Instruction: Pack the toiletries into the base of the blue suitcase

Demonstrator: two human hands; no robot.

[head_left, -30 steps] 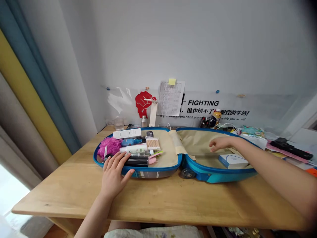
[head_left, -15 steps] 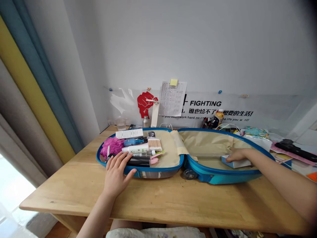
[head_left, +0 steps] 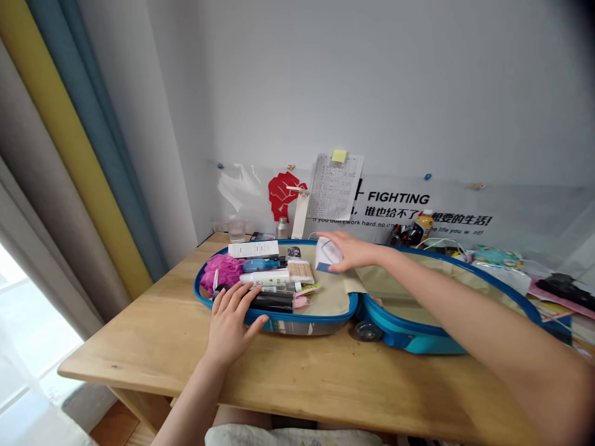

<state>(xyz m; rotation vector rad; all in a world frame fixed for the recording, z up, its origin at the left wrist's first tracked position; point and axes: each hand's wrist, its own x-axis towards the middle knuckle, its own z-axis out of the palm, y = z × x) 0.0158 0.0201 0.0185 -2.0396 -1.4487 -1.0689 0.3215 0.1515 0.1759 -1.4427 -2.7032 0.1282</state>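
A blue suitcase [head_left: 320, 318] lies spread on the table, both halves facing up. Over its left half, my right hand [head_left: 352, 249] grips a small white and blue box [head_left: 328, 254]. My left hand [head_left: 235, 316] rests with fingers spread on the front rim, touching a black cylinder [head_left: 273, 301]. Around it in that half lie a pink bath puff [head_left: 222, 272], a white tube [head_left: 264, 277], a blue bottle [head_left: 260, 265], a pack of cotton swabs [head_left: 301, 271] and a white carton [head_left: 253, 249]. Part of the right half is hidden behind my right forearm.
The wooden table [head_left: 153, 328] has a clear cup [head_left: 237, 230] and a silver bottle [head_left: 281, 228] behind the suitcase. An orange-labelled bottle [head_left: 422, 228] and pens stand at the back right. Papers and a black object [head_left: 560, 286] crowd the right side. Curtains hang at left.
My right hand has carried the white and blue box from the suitcase's right half to above its left half. My left hand stays on the rim. The view has shifted slightly.
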